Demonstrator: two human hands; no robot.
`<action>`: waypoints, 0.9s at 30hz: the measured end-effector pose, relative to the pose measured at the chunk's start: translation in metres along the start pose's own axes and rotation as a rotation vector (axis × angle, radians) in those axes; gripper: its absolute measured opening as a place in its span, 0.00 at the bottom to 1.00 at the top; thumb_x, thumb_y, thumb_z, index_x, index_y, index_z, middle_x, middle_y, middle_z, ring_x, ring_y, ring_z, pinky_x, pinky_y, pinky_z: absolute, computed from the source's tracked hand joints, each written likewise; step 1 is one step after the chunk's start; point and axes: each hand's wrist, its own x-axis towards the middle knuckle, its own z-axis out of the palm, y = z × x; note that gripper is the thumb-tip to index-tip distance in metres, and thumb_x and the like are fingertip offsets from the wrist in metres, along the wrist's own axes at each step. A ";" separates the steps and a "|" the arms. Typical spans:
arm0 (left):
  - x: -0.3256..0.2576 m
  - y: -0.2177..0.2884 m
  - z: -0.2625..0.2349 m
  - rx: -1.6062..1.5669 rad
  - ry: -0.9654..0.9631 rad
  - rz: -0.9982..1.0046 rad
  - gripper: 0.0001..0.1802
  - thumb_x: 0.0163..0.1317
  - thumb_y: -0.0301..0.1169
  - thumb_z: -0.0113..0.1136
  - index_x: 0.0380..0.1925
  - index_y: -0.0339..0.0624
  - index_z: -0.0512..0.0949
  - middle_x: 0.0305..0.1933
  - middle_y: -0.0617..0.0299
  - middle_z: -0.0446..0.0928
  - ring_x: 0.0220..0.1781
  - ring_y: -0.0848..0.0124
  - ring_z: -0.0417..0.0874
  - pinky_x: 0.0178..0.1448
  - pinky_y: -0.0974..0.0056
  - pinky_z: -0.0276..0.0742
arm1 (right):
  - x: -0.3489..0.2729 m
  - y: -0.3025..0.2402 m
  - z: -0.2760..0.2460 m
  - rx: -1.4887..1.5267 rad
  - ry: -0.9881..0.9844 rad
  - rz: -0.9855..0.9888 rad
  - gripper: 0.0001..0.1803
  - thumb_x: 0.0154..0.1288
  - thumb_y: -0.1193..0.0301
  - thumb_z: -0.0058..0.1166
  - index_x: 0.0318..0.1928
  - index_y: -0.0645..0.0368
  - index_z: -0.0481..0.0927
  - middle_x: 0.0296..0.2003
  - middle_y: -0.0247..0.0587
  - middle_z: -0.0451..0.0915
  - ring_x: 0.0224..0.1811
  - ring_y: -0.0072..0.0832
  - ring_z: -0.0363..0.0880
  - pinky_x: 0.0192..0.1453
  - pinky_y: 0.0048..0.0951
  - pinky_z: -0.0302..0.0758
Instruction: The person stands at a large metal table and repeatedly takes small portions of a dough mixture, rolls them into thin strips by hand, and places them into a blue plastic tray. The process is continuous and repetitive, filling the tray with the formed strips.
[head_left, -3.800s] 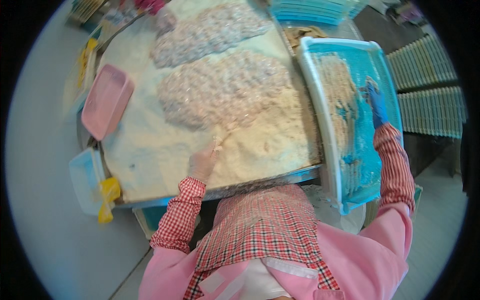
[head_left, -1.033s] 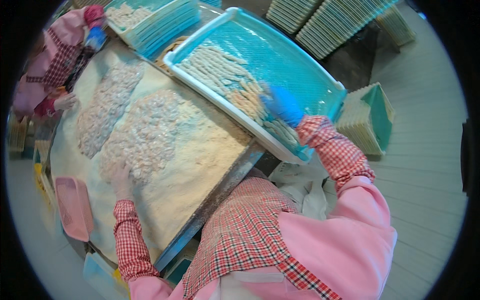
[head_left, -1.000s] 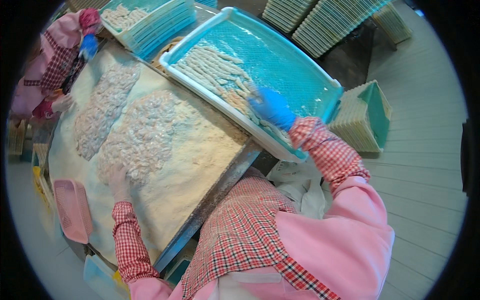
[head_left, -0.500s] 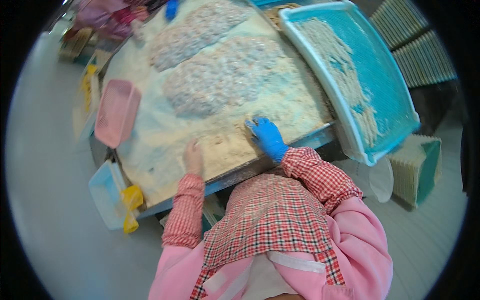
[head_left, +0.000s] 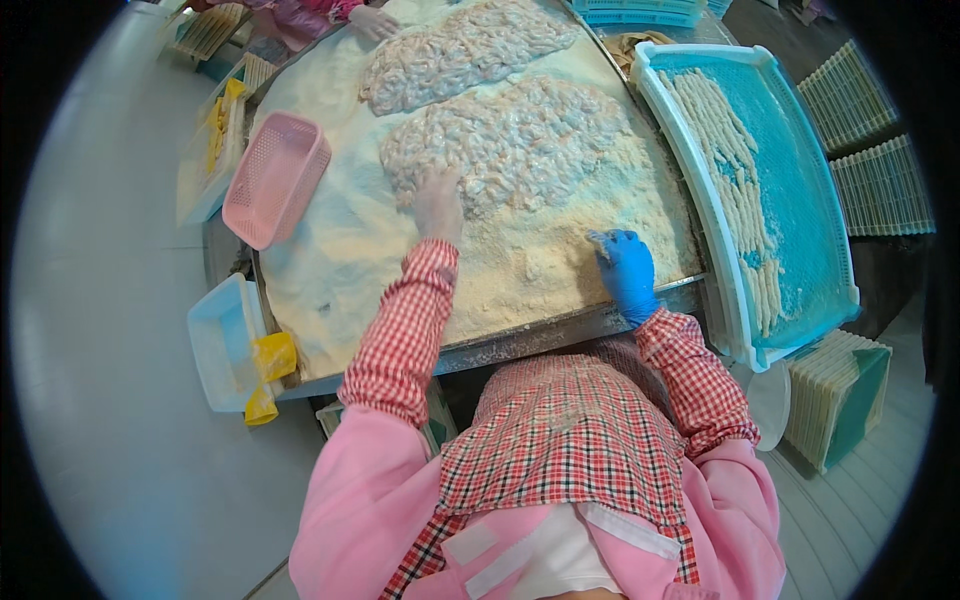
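Note:
My left hand [head_left: 439, 208], in a pale, thin covering, reaches over the near edge of the nearer pile of raw meat strips [head_left: 520, 140]. Its fingers look stretched out onto the strips, their tips partly lost among them. My right hand [head_left: 628, 280], in a blue glove, is curled above the flour [head_left: 510, 285] near the table's front right edge. Flour coats its fingertips; what lies within its fingers, if anything, is hidden. Farther back lies a second pile of the same strips [head_left: 460, 55]. Floured strips [head_left: 725, 170] line the left side of a blue-lined tray [head_left: 800, 180] at the right.
A pink perforated basket [head_left: 277, 180] stands on the table's left side. Below it, a pale blue bin [head_left: 222, 345] hangs near the corner beside yellow tape [head_left: 272, 360]. Slatted trays [head_left: 848, 100] are stacked at the far right. Another person's hand [head_left: 374, 22] rests at the far edge.
My left hand has moved forward from the flour to the nearer pile. My right hand has shifted right toward the tray, its fingers now curled in. The head view has shifted too.

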 end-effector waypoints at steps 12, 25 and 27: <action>-0.111 -0.060 -0.040 -0.237 -0.376 0.366 0.13 0.57 0.26 0.56 0.42 0.46 0.81 0.56 0.55 0.75 0.57 0.57 0.76 0.58 0.58 0.73 | 0.019 -0.034 0.045 -0.185 -0.332 -0.252 0.10 0.58 0.69 0.58 0.41 0.55 0.81 0.37 0.44 0.80 0.43 0.38 0.78 0.43 0.37 0.76; -0.135 -0.021 -0.039 -0.645 -0.464 -0.749 0.19 0.59 0.31 0.51 0.50 0.36 0.76 0.51 0.45 0.76 0.51 0.51 0.77 0.58 0.54 0.70 | 0.038 -0.021 -0.034 0.094 0.177 -0.063 0.12 0.60 0.69 0.55 0.43 0.59 0.82 0.44 0.50 0.78 0.38 0.44 0.77 0.42 0.39 0.74; -0.134 -0.027 -0.050 -0.697 -0.473 -0.688 0.19 0.60 0.30 0.50 0.51 0.38 0.76 0.52 0.46 0.76 0.51 0.51 0.77 0.57 0.55 0.71 | 0.029 -0.034 -0.028 0.094 -0.027 -0.087 0.14 0.54 0.75 0.53 0.43 0.57 0.81 0.45 0.49 0.77 0.41 0.46 0.76 0.46 0.42 0.74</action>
